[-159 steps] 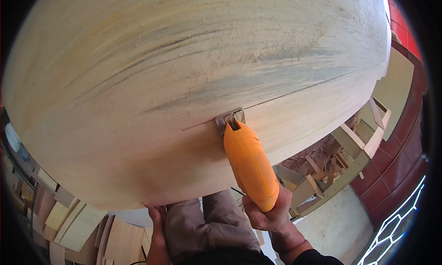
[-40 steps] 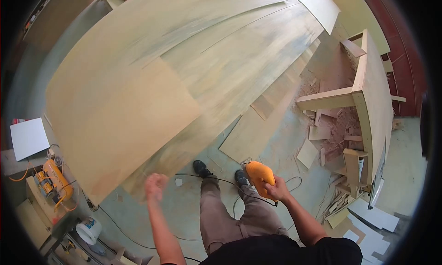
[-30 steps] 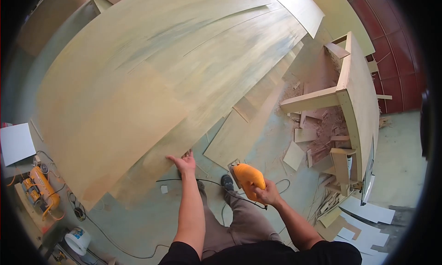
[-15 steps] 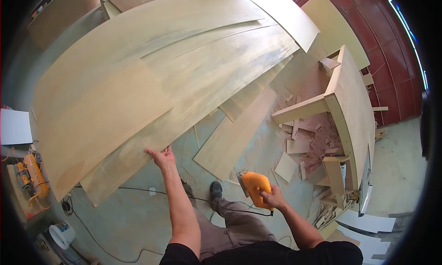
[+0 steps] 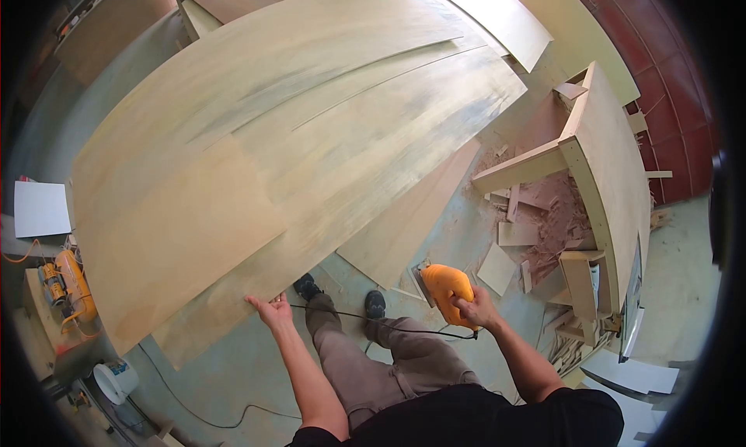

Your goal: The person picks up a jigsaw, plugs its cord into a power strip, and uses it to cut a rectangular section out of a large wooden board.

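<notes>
My left hand [image 5: 270, 310] grips the near edge of a large plywood sheet [image 5: 342, 222], thumb on top and fingers beneath. Another plywood piece [image 5: 194, 237] lies over the left part of that sheet, and long thin strips or slits run along its far half. In my right hand [image 5: 480, 307] is a yellow jigsaw [image 5: 446, 288], held by its handle off to the right of the sheet, with its flat metal base facing left. A black cord [image 5: 388, 326] trails from the jigsaw across my legs.
To the right stands a wooden frame box [image 5: 579, 167] with offcuts and sawdust [image 5: 552, 222] around it. Another board [image 5: 420, 222] lies on the floor below the sheet. An orange compressor [image 5: 74, 284] and a white bucket [image 5: 115, 381] are at the left.
The view has shifted, and my left foot shows beside the sheet. The sheet's near edge covers more of the board on the floor. Both hands keep their holds.
</notes>
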A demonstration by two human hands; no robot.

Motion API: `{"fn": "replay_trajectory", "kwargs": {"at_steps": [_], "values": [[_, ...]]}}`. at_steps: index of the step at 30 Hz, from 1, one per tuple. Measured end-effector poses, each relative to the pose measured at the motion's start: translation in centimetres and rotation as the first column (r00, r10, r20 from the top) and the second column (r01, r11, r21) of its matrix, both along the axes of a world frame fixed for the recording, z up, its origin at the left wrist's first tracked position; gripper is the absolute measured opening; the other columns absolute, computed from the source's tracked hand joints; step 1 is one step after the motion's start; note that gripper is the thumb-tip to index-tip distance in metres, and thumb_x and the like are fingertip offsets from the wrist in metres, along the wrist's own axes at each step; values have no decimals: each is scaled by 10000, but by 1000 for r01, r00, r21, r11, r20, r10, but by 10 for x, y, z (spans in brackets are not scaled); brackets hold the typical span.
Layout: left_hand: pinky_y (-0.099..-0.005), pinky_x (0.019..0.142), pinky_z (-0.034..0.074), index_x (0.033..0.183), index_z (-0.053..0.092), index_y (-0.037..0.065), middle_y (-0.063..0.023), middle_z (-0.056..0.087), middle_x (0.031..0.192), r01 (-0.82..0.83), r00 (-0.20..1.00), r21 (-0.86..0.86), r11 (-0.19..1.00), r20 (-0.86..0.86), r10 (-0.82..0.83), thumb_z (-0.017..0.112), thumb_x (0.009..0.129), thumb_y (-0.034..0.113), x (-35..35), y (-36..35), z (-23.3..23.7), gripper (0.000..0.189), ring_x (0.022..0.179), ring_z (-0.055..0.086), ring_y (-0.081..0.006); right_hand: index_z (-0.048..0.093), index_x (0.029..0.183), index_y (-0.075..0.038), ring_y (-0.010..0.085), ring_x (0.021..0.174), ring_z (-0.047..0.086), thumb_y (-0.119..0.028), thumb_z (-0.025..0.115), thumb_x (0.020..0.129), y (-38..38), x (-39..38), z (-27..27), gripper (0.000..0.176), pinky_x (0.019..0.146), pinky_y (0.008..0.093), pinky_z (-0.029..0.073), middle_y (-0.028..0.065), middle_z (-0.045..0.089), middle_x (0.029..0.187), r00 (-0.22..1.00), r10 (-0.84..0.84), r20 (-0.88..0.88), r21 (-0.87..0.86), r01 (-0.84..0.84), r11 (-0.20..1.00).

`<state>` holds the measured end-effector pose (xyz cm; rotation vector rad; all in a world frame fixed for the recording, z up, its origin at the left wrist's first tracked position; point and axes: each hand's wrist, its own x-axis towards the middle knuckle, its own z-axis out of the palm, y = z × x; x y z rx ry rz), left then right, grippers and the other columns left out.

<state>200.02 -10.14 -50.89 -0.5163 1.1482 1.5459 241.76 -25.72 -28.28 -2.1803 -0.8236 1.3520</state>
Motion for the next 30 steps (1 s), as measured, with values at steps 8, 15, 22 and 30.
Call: {"fn": "replay_trajectory", "kwargs": {"at_steps": [8, 15, 22, 30], "values": [[-475, 1058, 426, 1434, 425, 147, -55, 512, 1421, -22, 998, -166, 986, -66, 11, 469, 901, 679, -46, -139, -10, 755, 1291, 494, -262, 639, 1090, -38, 127, 840, 621, -181, 647, 858, -6, 20, -19, 272, 797, 302, 504, 47, 678, 888, 990, 144, -6, -45, -144, 989], [-456, 1038, 427, 1431, 433, 162, -32, 504, 1425, -46, 999, -354, 934, -40, 35, 442, 881, 731, -73, -235, -29, 791, 1282, 482, -240, 647, 1025, -44, 160, 802, 637, -195, 639, 826, -18, 22, -8, 250, 780, 318, 512, 97, 679, 853, 938, 346, 35, -68, -343, 937], [-417, 1041, 377, 1449, 408, 205, 28, 460, 1466, 69, 996, -437, 897, -20, -86, 401, 864, 786, -69, -228, -50, 824, 1325, 425, -217, 645, 989, -53, 242, 751, 665, -153, 676, 789, -9, 1, -18, 227, 741, 336, 526, 130, 674, 821, 926, 374, 44, -75, -370, 926], [-387, 1002, 447, 1420, 432, 162, 1, 492, 1433, 80, 991, -495, 865, -53, -122, 508, 881, 690, -62, -221, -68, 759, 1275, 485, -215, 642, 971, -47, 314, 750, 663, -145, 684, 772, -10, -26, -24, 226, 704, 363, 521, 160, 652, 820, 924, 372, 90, -72, -366, 928]]}}
